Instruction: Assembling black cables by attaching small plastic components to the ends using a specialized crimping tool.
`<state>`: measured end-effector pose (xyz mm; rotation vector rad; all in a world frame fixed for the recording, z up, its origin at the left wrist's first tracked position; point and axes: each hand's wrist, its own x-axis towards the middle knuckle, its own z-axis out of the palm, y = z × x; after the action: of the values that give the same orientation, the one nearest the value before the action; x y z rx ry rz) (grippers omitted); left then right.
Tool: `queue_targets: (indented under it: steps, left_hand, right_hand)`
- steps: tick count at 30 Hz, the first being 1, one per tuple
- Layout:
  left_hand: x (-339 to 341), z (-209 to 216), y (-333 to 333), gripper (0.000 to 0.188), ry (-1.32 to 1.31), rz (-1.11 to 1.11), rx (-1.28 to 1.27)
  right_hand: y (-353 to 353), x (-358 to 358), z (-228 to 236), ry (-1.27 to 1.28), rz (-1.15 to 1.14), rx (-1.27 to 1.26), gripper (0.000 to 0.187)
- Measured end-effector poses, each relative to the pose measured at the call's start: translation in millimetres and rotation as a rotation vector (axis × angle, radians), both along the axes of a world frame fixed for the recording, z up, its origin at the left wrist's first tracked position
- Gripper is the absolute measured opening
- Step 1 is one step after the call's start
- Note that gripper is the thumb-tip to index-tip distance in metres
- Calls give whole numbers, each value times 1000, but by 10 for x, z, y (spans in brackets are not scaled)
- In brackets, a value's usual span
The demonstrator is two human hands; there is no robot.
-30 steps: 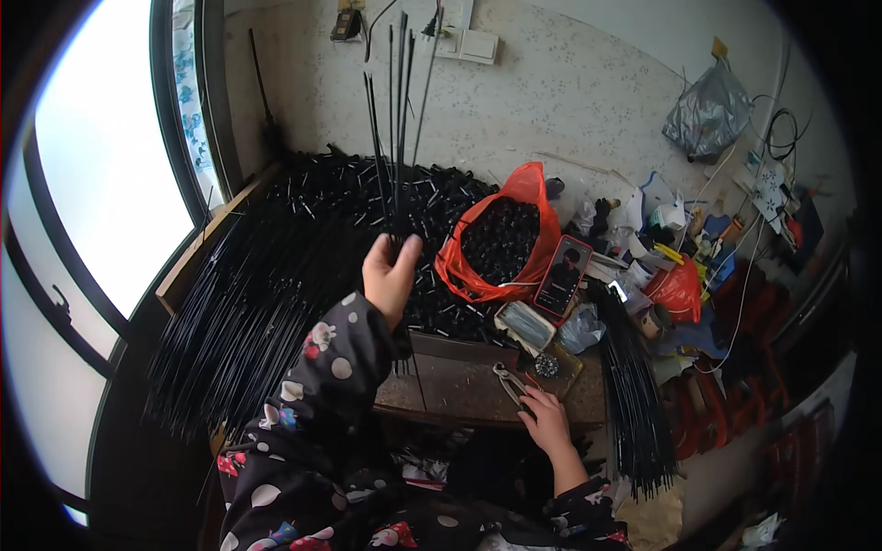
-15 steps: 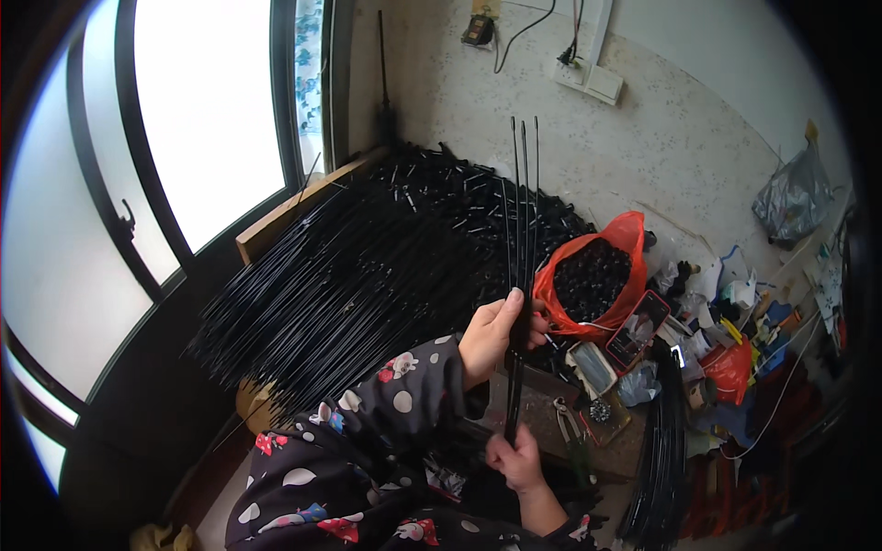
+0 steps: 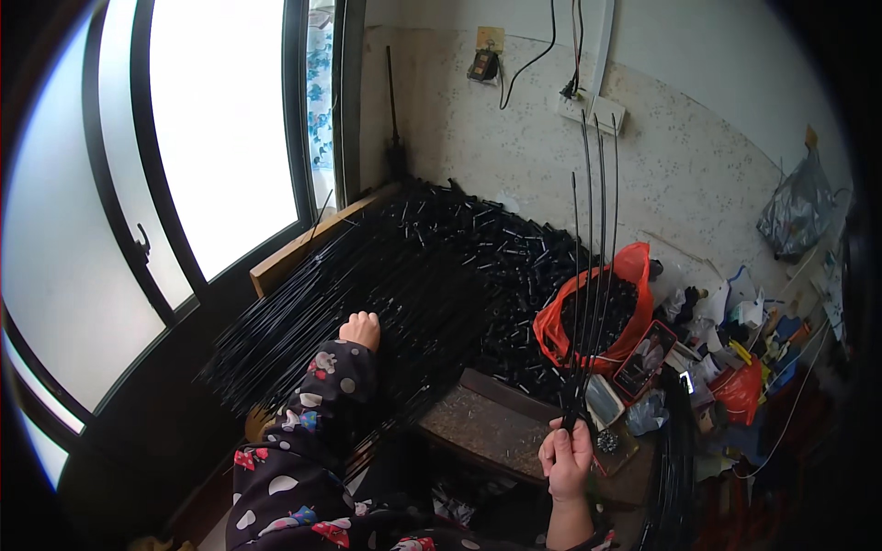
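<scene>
Several thin black rods [image 3: 572,393] stand nearly upright in my right hand [image 3: 569,459], which pinches them near their lower ends. Their tips fan apart in front of the wall. My left hand [image 3: 360,331] rests on a wide heap of similar black rods [image 3: 285,321], its fingers curled in; whether they grip any rod is hidden. Short black tubes [image 3: 514,248] lie piled beyond the heap. Behind the held rods sits an open red plastic bag [image 3: 548,335] with small black pieces [image 3: 611,312] in it.
A worn brown work surface [image 3: 496,422] lies between my hands. To the right are a phone [image 3: 646,360], a pale rectangular container [image 3: 604,401], a crumpled clear bag [image 3: 648,413] and another rod bundle [image 3: 675,459]. A wooden board [image 3: 322,239] borders the heap by the window.
My left hand has let go of the held rods and moved left onto the heap. My right hand has shifted right with the rods, which now spread wider. The view has tilted slightly.
</scene>
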<state>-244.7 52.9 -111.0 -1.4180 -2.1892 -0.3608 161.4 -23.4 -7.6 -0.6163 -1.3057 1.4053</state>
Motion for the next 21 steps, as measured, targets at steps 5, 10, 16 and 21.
queue_targets:
  steps: [5,10,16,21]
  left_hand:
    - [-70,355,3,14,-238,73,-136]
    - [129,1053,-205,27,-456,31,217]
    - [892,1444,-359,22,-1698,-590,292]
    - [2333,1303,-530,13,-2171,-968,378]
  right_hand:
    - [-106,138,6,-10,-59,0,16]
    - [-145,270,-297,-139,-92,-72,15]
    - [-42,175,-269,-105,-40,-66,14]
    - [79,96,23,-142,-131,31,12]
